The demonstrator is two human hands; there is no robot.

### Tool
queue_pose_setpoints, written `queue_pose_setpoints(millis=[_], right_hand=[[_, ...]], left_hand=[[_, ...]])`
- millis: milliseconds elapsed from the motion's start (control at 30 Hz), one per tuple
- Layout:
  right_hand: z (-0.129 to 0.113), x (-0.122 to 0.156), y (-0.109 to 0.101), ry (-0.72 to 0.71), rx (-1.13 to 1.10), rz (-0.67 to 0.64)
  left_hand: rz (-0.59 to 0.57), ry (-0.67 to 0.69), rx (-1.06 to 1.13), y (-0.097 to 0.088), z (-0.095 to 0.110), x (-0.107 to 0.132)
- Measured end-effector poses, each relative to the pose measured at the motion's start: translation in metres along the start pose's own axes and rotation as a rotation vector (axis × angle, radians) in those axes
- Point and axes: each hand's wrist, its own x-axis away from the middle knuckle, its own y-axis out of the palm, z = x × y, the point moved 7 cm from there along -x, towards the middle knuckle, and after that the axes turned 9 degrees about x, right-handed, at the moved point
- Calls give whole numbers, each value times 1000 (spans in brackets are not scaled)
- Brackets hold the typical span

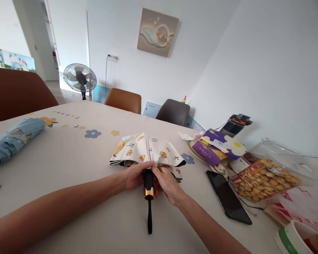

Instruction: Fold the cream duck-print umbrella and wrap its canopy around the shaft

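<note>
A white folding umbrella [148, 150] with yellow duck prints lies on the table in front of me, its canopy collapsed but loose and fanned out to both sides. Its black handle with a copper-coloured band points toward me, and a black wrist strap hangs from the end. My left hand [137, 174] grips the canopy edge beside the handle's top, thumb on the fabric. From the other side my right hand [166, 180] pinches the fabric edge, thumb close to the left one. Some fingers of both hands are hidden under the umbrella. Further left lies a rolled blue umbrella [18, 137].
The tablecloth [100, 215] has flower prints. On the right are a phone [229, 197], a purple tissue box [209, 148], a clear container of snacks [267, 176] and a white-and-green cup [288, 240]. Chairs [124, 100] and a fan [80, 78] stand beyond the table.
</note>
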Motion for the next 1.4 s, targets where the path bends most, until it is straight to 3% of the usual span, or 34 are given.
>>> queue_pose_setpoints(millis=[200, 400, 500, 667, 800, 867, 1033, 1167, 1233, 1300, 1367, 1400], right_hand=[[5, 5, -9, -92, 43, 165], [-12, 27, -71, -252, 57, 560], [-21, 36, -101, -352, 233, 820], [-20, 30, -123, -214, 538, 917], [-18, 34, -140, -113, 586, 1039], [-11, 28, -143, -67, 572, 991], [13, 5, -133, -49, 340, 710], [17, 13, -139, -94, 13, 756], [12, 18, -135, -132, -85, 690], [5, 17, -110, -129, -83, 383], [4, 19, -63, -47, 7, -86], [5, 22, -45, -16, 7, -202]], left_hand=[[20, 3, 32, 3, 2, -5], [123, 3, 82, -11, 0, -12], [143, -4, 77, -12, -1, -13], [142, -5, 58, -13, -2, -11], [134, -32, 53, -16, -4, -12], [112, -35, 63, -15, -3, -12], [126, -27, 79, -17, -2, -13], [115, -12, 69, -18, -1, -13], [71, 3, 71, -15, -1, -13], [17, 41, 74, -10, 0, -13], [-23, 84, 53, -5, 2, -10], [-32, 100, 28, -3, 3, -9]])
